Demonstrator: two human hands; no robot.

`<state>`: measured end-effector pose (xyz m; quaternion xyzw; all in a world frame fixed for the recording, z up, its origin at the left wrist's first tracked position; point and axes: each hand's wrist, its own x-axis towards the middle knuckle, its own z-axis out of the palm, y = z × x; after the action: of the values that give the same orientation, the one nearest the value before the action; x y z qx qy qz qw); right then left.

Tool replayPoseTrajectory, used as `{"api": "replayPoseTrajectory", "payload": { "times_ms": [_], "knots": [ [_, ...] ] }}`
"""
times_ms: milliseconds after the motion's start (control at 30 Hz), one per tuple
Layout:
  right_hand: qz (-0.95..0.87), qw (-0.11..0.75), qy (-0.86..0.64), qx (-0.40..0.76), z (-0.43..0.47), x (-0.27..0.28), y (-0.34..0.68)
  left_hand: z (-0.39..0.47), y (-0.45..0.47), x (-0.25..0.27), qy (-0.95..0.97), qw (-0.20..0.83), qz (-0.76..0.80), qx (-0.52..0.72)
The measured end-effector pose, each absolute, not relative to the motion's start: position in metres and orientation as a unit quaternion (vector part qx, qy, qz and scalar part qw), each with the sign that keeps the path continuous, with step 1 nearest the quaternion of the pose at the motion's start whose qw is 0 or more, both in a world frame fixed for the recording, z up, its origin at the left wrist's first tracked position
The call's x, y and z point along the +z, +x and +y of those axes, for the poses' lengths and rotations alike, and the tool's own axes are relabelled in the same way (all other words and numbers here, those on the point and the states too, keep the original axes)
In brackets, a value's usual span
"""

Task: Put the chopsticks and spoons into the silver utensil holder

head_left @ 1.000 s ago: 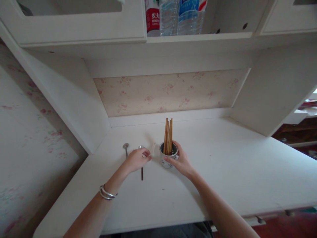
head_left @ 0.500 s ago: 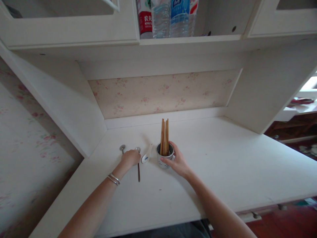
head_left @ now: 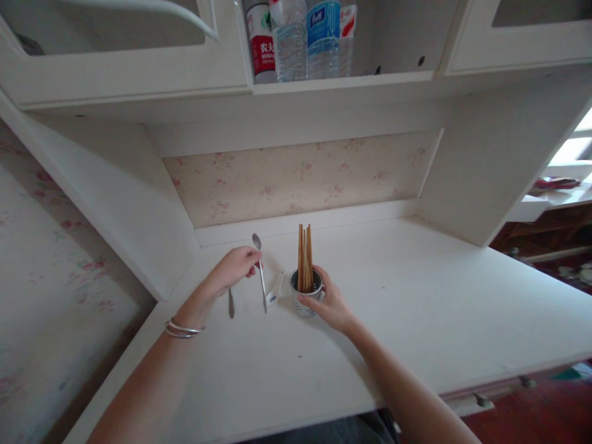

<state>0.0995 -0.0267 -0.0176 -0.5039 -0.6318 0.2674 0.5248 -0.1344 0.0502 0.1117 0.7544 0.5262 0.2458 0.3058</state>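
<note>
My left hand (head_left: pixel 235 265) pinches a long, thin metal spoon (head_left: pixel 263 285) by its upper part, bowl up and handle pointing down. Under that wrist lies a second metal spoon (head_left: pixel 231 304) on the white desktop, its upper end hidden by the hand. A white ceramic soup spoon (head_left: pixel 272 300) with a blue mark lies between the lifted spoon and a perforated metal cup (head_left: pixel 302 306). Several wooden chopsticks (head_left: pixel 304 259) stand upright in the cup. My right hand (head_left: pixel 330 301) is closed around the cup's right side, thumb at the front.
The white desktop (head_left: pixel 393 333) runs far to the right. Overhead, a cabinet shelf (head_left: pixel 342 82) holds several plastic bottles (head_left: pixel 291 52). Side panels (head_left: pixel 462 179) bound the desk left and right. A cabinet door (head_left: pixel 139 77) hangs at upper left.
My left hand has risen and moved slightly right, lifting the long spoon off the desktop. The right hand stays on the cup. The view has shifted slightly.
</note>
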Motion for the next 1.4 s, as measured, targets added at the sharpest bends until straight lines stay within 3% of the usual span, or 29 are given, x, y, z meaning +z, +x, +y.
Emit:
{"api": "replayPoseTrajectory", "payload": {
  "times_ms": [233, 800, 1233, 1400],
  "knots": [
    [-0.624, 0.527, -0.507, 0.276, -0.026, -0.022, 0.100, 0.044, -0.089, 0.159, 0.717, 0.343, 0.422, 0.436],
    [-0.629, 0.534, -0.492, 0.278, -0.027, -0.018, 0.099, 0.058, -0.057, 0.111, 0.678, 0.308, 0.415, 0.523],
    [-0.630, 0.541, -0.480, 0.283, -0.029, -0.016, 0.098, 0.048, -0.056, 0.050, 0.751, 0.249, 0.466, 0.396],
    [-0.638, 0.534, -0.482, 0.274, -0.029, -0.016, 0.098, 0.045, -0.060, 0.032, 0.750, 0.276, 0.463, 0.384]
  ]
}}
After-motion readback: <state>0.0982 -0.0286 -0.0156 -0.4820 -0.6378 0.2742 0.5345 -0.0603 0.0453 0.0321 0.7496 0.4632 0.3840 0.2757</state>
